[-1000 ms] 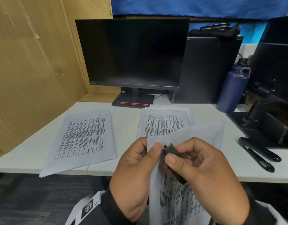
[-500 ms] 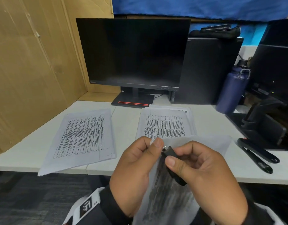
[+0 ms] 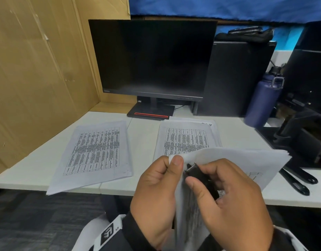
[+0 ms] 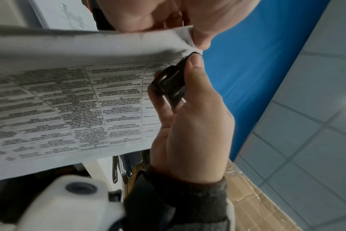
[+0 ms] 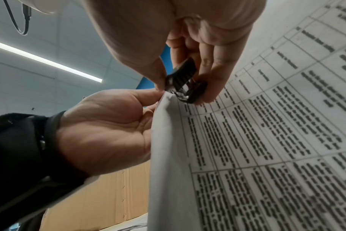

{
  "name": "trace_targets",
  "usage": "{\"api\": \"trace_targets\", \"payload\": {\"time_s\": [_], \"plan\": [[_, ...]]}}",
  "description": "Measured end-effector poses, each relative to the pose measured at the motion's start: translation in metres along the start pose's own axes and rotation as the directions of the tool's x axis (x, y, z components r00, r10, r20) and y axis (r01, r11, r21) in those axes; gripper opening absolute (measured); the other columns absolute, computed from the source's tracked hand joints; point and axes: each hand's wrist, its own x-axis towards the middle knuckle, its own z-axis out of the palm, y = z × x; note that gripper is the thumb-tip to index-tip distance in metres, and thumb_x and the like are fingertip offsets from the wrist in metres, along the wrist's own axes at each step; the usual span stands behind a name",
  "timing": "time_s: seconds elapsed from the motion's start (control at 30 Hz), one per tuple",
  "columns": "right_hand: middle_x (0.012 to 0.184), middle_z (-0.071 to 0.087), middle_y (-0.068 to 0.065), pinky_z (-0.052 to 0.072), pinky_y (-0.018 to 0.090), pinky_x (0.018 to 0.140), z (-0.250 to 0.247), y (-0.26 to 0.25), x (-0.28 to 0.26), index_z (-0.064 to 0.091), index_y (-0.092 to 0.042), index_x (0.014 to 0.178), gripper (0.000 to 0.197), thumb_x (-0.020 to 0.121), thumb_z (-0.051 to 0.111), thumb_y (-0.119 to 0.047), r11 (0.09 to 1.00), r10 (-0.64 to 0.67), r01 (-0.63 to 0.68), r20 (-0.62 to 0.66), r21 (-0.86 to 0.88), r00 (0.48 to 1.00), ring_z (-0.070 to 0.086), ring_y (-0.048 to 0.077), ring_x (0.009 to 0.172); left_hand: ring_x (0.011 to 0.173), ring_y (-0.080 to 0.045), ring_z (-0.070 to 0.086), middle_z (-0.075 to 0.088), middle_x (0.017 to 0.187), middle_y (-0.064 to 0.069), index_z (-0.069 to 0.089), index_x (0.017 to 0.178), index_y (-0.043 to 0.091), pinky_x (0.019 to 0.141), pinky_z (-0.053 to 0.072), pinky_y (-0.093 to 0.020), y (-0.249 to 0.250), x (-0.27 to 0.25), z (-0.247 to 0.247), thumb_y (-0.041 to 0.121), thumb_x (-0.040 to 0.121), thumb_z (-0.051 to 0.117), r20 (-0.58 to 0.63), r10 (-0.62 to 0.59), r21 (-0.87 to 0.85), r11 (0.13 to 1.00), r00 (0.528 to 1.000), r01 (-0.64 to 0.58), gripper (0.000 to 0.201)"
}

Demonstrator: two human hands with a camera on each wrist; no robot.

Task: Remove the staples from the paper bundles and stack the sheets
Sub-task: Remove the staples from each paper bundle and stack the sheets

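I hold a stapled paper bundle (image 3: 234, 163) in the air in front of the desk edge. My left hand (image 3: 161, 180) pinches its top corner between thumb and fingers. My right hand (image 3: 226, 200) grips a black staple remover (image 3: 199, 176) whose tip sits at that same corner. The left wrist view shows the staple remover (image 4: 171, 79) against the printed sheet (image 4: 69, 100), and in the right wrist view the staple remover (image 5: 185, 82) bites at the corner of the bundle (image 5: 267, 140). A stack of printed sheets (image 3: 96, 153) lies at the desk's left; another pile (image 3: 186, 138) lies in the middle.
A dark monitor (image 3: 154, 58) stands at the back of the white desk (image 3: 143, 134), with a black computer case (image 3: 235, 78) and a blue bottle (image 3: 264, 100) to its right. A black stapler (image 3: 297, 178) lies at the right. Cardboard panels (image 3: 35, 78) wall the left side.
The bundle's free end has swung from upright over to the right and now lies lower and flatter. Both hands stay at the corner with the staple remover.
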Motion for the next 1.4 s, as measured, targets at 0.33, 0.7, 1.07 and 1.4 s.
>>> {"api": "trace_targets", "payload": {"time_s": [0.33,0.7,1.07,1.4], "plan": [[0.086,0.071,-0.014,0.055,0.026,0.067,-0.007,0.008,0.005,0.066,-0.037,0.091,0.020,0.076,0.071,-0.049,0.982,0.100,-0.117,0.114,0.147,0.988,0.070,0.007,0.077,0.076,-0.026,0.050,0.059,0.073,-0.016,0.066,0.067,0.018,0.076,0.042,-0.044,-0.003,0.005,-0.006,0.052,0.074,0.076,0.034,0.045,0.094,0.994,0.998,-0.048,0.036],[0.084,0.067,-0.001,0.052,0.027,0.050,0.000,0.007,-0.004,0.073,-0.014,0.094,0.028,0.093,0.054,-0.035,0.937,-0.213,0.206,0.007,-0.281,0.977,0.066,0.022,0.064,0.072,-0.024,0.064,0.070,0.081,-0.019,0.073,0.077,0.011,0.071,0.055,-0.034,-0.007,0.002,-0.004,0.036,0.083,0.076,0.013,-0.059,0.012,0.998,0.998,0.059,0.026],[0.077,0.064,0.004,0.054,0.036,0.053,-0.004,-0.005,-0.004,0.075,-0.011,0.089,0.019,0.089,0.069,-0.029,0.930,-0.255,0.232,-0.047,-0.286,0.966,0.063,0.027,0.064,0.060,-0.020,0.059,0.061,0.070,-0.015,0.066,0.072,0.011,0.059,0.053,-0.028,0.000,0.001,0.000,0.032,0.078,0.088,0.052,-0.059,-0.126,0.990,0.997,0.065,0.031],[0.078,0.065,0.003,0.051,0.034,0.056,0.002,0.003,-0.007,0.076,-0.013,0.094,0.022,0.090,0.067,-0.032,0.922,-0.242,0.222,-0.027,-0.317,0.970,0.063,0.026,0.067,0.065,-0.020,0.057,0.062,0.071,-0.014,0.069,0.071,0.015,0.061,0.052,-0.029,-0.011,0.003,-0.004,0.046,0.074,0.081,0.020,-0.005,-0.026,1.000,1.000,0.005,0.034]]}}
